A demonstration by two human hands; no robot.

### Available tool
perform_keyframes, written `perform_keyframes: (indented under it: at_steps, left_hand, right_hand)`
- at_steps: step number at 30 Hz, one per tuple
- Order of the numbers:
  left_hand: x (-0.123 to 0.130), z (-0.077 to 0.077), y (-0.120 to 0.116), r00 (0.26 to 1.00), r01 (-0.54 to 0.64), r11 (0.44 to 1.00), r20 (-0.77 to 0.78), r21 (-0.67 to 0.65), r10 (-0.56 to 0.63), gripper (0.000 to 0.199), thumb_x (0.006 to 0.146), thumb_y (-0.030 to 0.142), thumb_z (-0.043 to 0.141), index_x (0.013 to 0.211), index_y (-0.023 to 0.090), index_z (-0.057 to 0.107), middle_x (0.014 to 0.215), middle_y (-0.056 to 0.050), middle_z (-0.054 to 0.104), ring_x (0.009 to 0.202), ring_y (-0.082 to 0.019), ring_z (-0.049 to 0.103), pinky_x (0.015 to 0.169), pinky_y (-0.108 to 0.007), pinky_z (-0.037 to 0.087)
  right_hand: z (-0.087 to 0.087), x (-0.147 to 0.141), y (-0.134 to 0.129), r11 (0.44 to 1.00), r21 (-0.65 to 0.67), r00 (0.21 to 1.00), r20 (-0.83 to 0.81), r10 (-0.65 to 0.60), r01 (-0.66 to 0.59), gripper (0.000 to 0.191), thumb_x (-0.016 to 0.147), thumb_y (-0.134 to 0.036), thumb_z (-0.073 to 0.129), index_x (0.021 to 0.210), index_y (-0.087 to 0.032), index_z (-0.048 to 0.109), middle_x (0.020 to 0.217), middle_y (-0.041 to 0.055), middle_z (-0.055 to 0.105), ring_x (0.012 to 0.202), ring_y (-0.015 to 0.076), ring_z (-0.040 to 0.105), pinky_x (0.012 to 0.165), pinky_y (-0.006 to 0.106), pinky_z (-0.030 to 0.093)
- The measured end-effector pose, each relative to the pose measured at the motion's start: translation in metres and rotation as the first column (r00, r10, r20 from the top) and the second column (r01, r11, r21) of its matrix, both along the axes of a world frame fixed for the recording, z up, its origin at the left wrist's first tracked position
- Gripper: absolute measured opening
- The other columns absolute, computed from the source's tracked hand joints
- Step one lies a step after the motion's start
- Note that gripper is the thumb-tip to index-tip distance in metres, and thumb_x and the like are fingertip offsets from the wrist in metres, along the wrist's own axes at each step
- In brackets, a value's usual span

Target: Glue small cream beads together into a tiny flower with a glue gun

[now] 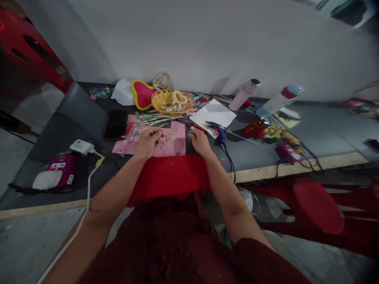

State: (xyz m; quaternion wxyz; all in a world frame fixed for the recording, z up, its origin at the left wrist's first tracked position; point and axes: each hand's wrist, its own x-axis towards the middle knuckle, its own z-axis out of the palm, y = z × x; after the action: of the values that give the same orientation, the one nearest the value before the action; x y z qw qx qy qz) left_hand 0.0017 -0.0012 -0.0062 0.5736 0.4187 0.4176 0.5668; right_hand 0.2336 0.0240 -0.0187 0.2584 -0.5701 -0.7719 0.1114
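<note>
My left hand (148,142) is over the pink sheet (179,146), its thumb and fingertips pinched together beside a small pile of pale beads (169,139). Whatever lies between those fingertips is too small to make out. To the right of the sheet, my right hand (200,142) is closed with its fingers curled; what it holds, if anything, is hidden. Red-handled pliers (199,127) lie just beyond it. A blue glue gun (220,132) rests to its right, partly on a white sheet (213,114). Red cloth (174,173) spreads below the beads.
Behind the pink sheet are thin sticks (160,117) and a yellow basket (166,101). A dark phone (116,124) and a purple power strip (60,170) lie left. Right stand a pink bottle (243,96), a white bottle (276,103) and a red can (255,127).
</note>
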Motion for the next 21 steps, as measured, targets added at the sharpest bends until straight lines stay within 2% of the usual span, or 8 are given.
perform_keyframes:
  at_steps: [5,9,12,16,18,21]
  left_hand:
    - [0.0,0.0,-0.001,0.999,0.007,1.0,-0.038,0.017,-0.006,0.015,0.072,0.025,0.065,0.082,0.015,0.064,0.072,-0.002,0.062,0.05,-0.004,0.044,0.047,-0.018,0.035]
    - [0.001,0.002,-0.001,0.999,-0.006,1.0,-0.031,0.009,0.006,0.016,0.071,0.025,0.065,0.082,0.014,0.064,0.072,-0.002,0.062,0.05,-0.004,0.044,0.048,-0.018,0.036]
    - [0.002,0.002,-0.002,0.998,-0.005,1.0,-0.055,0.014,0.006,0.015,0.071,0.024,0.065,0.082,0.014,0.064,0.072,-0.002,0.062,0.05,-0.004,0.044,0.047,-0.018,0.035]
    - [0.003,-0.001,-0.002,0.998,0.008,1.0,-0.064,0.019,-0.006,0.017,0.071,0.025,0.066,0.083,0.014,0.064,0.071,-0.002,0.063,0.048,-0.004,0.044,0.047,-0.018,0.036]
    - [0.003,-0.002,-0.002,0.998,0.014,1.0,-0.064,0.023,-0.013,0.018,0.07,0.026,0.066,0.084,0.014,0.064,0.071,-0.002,0.063,0.048,-0.004,0.044,0.047,-0.018,0.037]
    - [0.002,-0.004,-0.001,0.997,0.004,0.999,-0.076,0.041,-0.001,0.018,0.071,0.026,0.066,0.084,0.014,0.064,0.071,-0.002,0.063,0.048,-0.004,0.044,0.047,-0.018,0.037]
  right_hand:
    - [-0.005,0.009,-0.007,1.0,0.005,0.999,0.031,0.008,-0.008,0.027,0.088,-0.016,0.038,0.099,-0.017,0.062,0.102,0.0082,0.066,0.098,0.0195,0.058,0.087,0.03,0.043]
    - [-0.005,0.014,-0.009,0.999,-0.031,0.993,0.116,0.026,-0.023,0.022,0.086,-0.023,0.047,0.099,-0.017,0.064,0.105,0.0085,0.064,0.102,0.0196,0.057,0.09,0.03,0.043]
    - [-0.004,0.011,-0.012,0.998,-0.065,0.984,0.179,-0.003,0.015,0.019,0.087,-0.026,0.048,0.095,-0.019,0.064,0.101,0.0071,0.064,0.095,0.0181,0.058,0.085,0.028,0.044]
    - [-0.002,0.001,-0.016,0.995,-0.048,0.957,0.283,-0.071,0.089,0.022,0.09,-0.027,0.04,0.09,-0.018,0.061,0.098,0.0094,0.063,0.088,0.019,0.059,0.074,0.027,0.042]
    - [0.002,-0.001,-0.018,0.994,-0.028,0.961,0.258,-0.096,0.107,0.021,0.09,-0.026,0.039,0.089,-0.017,0.058,0.096,0.0102,0.063,0.086,0.0192,0.058,0.071,0.027,0.04]
    - [0.013,0.006,-0.019,0.98,0.02,0.976,0.089,-0.197,0.196,0.024,0.091,-0.025,0.033,0.08,-0.018,0.053,0.078,0.007,0.06,0.072,0.0171,0.054,0.067,0.027,0.037]
